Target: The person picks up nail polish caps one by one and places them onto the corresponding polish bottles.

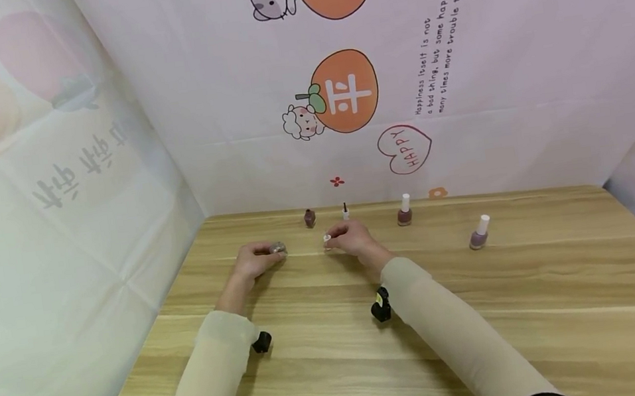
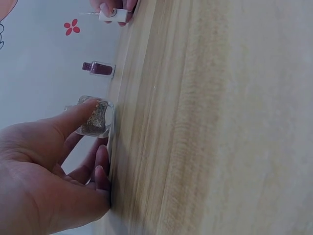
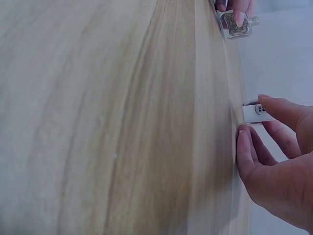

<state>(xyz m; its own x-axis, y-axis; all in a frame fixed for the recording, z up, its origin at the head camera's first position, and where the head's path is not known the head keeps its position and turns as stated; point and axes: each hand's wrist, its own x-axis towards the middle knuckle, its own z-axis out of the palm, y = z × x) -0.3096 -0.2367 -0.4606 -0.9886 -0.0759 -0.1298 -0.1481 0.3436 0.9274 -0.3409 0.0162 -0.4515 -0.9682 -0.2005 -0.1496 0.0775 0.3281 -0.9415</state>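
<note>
My left hand point(image 1: 253, 260) pinches an uncapped glitter nail polish bottle point(image 2: 95, 117) between thumb and fingers, its base right at the tabletop. A short way to the right, my right hand point(image 1: 353, 237) grips a white nail polish cap point(image 3: 254, 113) turned upside down. The cap's thin brush points up, as the left wrist view shows. Behind and between the hands stands an open dark plum nail polish bottle point(image 1: 310, 218). Just beyond the right hand, another white cap point(image 1: 346, 214) stands with its dark brush upward.
Two capped nail polish bottles stand to the right: a mauve-brown one point(image 1: 405, 216) near the back edge and a purple one point(image 1: 478, 240) farther right. A printed cloth point(image 1: 237, 135) rises behind the wooden table point(image 1: 328, 370), with more cloth at the left side.
</note>
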